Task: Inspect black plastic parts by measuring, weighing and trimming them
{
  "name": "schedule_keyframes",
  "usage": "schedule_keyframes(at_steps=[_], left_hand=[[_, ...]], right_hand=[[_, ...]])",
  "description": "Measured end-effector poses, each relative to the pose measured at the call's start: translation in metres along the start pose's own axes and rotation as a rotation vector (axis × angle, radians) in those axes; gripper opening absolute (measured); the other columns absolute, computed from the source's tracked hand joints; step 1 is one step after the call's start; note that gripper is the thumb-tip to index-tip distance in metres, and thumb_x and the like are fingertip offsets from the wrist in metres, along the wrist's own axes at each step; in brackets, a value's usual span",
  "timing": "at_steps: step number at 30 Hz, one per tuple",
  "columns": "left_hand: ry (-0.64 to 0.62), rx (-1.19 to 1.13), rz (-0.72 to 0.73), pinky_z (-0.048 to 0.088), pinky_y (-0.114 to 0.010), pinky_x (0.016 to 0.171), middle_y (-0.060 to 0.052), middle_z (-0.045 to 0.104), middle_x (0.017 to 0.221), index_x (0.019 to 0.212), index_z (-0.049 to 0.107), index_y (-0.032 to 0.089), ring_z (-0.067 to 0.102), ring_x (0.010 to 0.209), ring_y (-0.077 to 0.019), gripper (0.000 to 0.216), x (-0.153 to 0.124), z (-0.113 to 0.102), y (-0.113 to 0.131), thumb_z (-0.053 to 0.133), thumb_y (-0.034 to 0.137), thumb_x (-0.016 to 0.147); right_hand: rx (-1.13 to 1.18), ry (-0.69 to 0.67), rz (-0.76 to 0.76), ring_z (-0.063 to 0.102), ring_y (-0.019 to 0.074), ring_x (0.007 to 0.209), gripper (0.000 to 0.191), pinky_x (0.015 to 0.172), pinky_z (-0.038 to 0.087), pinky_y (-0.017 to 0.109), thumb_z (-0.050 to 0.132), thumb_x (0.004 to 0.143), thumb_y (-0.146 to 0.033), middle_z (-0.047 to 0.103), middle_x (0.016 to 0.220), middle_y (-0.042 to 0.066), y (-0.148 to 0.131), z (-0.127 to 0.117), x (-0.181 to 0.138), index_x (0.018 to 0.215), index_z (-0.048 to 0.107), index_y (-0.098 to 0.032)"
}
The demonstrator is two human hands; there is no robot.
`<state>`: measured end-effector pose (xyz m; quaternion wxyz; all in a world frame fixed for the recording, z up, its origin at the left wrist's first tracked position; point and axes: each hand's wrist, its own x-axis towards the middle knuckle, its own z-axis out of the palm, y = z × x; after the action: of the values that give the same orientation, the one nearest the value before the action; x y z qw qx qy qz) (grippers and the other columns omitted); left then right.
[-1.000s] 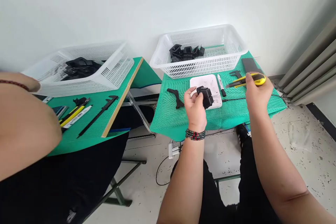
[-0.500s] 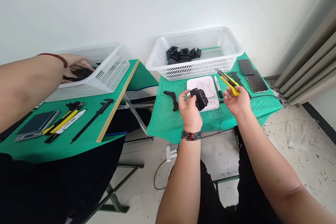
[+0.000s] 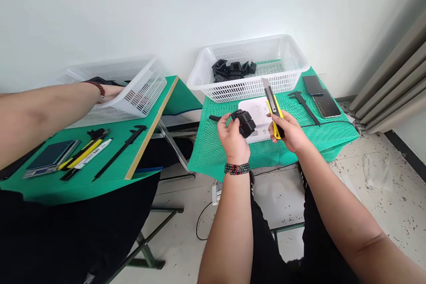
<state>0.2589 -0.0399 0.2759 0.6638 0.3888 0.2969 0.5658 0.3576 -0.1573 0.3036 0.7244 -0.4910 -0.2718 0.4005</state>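
A black moulded plastic part [image 3: 244, 123] is gripped in my left hand [image 3: 233, 140], above the left side of a white scale [image 3: 258, 107]. My right hand [image 3: 285, 128] is closed around a yellow and black utility knife [image 3: 275, 117], its blade out and pointing up and away from me. Knife and black part are apart. Partly hidden behind my left hand, a dark handle-like piece [image 3: 214, 118] lies on the green cloth. Behind the scale stands a white basket [image 3: 248, 86] with several black parts [image 3: 234, 70] in its left half.
Calipers [image 3: 304, 107] and two phones [image 3: 326, 103] lie on the right of the green-covered table [image 3: 206, 151]. On the left table, a co-worker's arm [image 3: 49, 106] reaches into another white basket [image 3: 143, 84]. Calipers [image 3: 120, 151], a marker [image 3: 93, 154] and a small scale [image 3: 51, 157] lie there.
My right hand has moved left and turned the utility knife more upright. My left hand has shifted slightly left with the black part. The co-worker's hand has gone further right inside the basket.
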Motion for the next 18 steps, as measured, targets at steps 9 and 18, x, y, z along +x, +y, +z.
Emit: schedule_keyframes(at_steps=[9,18], left_hand=[[-0.006,-0.197,-0.074,0.056,-0.028,0.080,0.000,0.074,0.097,0.099,0.063,0.024,0.073,0.090,-0.0168,0.033,0.017,-0.012,0.011,0.076,0.020,0.070],[0.012,-0.428,-0.493,0.056,-0.018,0.067,-0.002,0.074,0.077,0.095,0.071,0.016,0.069,0.067,-0.0098,0.024,0.020,-0.012,0.014,0.047,0.020,0.100]], right_hand=[[-0.384,-0.111,-0.090,0.049,0.0101,0.050,0.041,0.048,0.042,0.023,0.073,0.078,-0.059,0.054,0.059,-0.005,-0.004,-0.015,0.003,0.077,0.064,-0.019],[-0.600,-0.091,-0.166,0.044,0.0126,0.060,0.037,0.054,0.034,0.027,0.068,0.082,-0.055,0.051,0.066,-0.001,-0.001,-0.014,0.004,0.079,0.066,-0.017]])
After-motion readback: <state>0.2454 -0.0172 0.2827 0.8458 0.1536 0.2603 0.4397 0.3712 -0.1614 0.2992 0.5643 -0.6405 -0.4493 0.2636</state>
